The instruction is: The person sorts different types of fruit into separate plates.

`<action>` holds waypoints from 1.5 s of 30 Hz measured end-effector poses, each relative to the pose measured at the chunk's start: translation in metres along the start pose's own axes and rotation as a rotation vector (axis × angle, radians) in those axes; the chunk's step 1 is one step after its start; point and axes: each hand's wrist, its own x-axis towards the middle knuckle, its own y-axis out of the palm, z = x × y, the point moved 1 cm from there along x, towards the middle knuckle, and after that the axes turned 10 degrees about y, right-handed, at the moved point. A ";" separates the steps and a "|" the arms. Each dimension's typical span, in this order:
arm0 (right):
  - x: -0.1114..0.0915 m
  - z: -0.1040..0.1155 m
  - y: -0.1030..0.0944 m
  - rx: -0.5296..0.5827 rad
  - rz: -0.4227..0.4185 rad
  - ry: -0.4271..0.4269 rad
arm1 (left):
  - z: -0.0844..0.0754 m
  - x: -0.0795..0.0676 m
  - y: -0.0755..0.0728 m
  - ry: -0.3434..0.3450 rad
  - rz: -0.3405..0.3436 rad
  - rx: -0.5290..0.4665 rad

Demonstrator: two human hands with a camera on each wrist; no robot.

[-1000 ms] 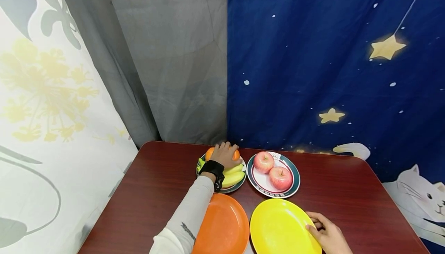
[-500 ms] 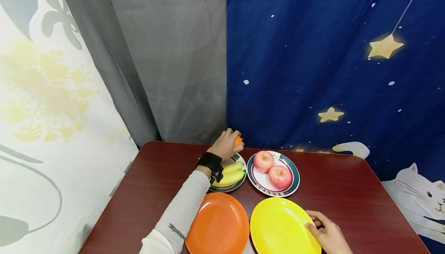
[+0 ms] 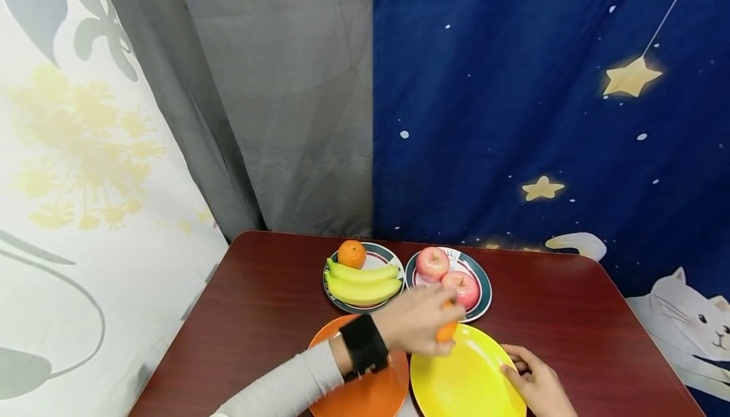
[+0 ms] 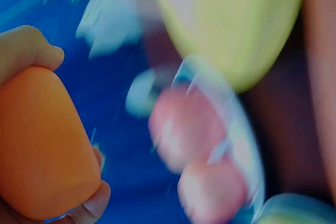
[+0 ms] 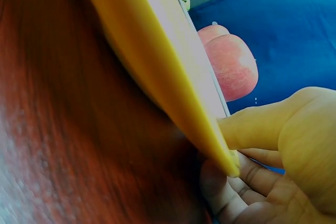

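Observation:
My left hand (image 3: 419, 319) grips an orange (image 4: 44, 142) over the back edge of the yellow plate (image 3: 464, 379); in the left wrist view its fingers curl round the fruit. At the yellow plate's right rim, my right hand (image 3: 538, 380) pinches the edge between thumb and fingers, which the right wrist view shows close up. The orange plate (image 3: 365, 398) lies to the left, partly hidden under my left wrist. Behind it, a patterned plate (image 3: 393, 258) carries another orange (image 3: 352, 254) and bananas (image 3: 365, 284).
A second patterned plate (image 3: 483, 287) with two apples (image 3: 433, 265) stands behind the yellow plate. All sit on a dark red-brown table (image 3: 268, 303). A grey curtain (image 3: 296, 119) and a blue star-print curtain (image 3: 485, 119) hang past its back edge.
My left hand has lifted one orange off the banana plate and carried it right and nearer, to the yellow plate. The right hand keeps its hold on the rim.

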 end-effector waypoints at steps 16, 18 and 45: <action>-0.001 -0.002 0.001 0.002 0.003 0.014 | -0.069 -0.003 0.062 0.144 0.325 -0.073; -0.001 -0.003 0.001 0.003 0.008 0.022 | -0.069 -0.004 0.064 0.144 0.326 -0.069; -0.001 -0.001 0.001 0.023 0.020 0.051 | 0.108 -0.008 -0.049 -0.338 -0.132 0.095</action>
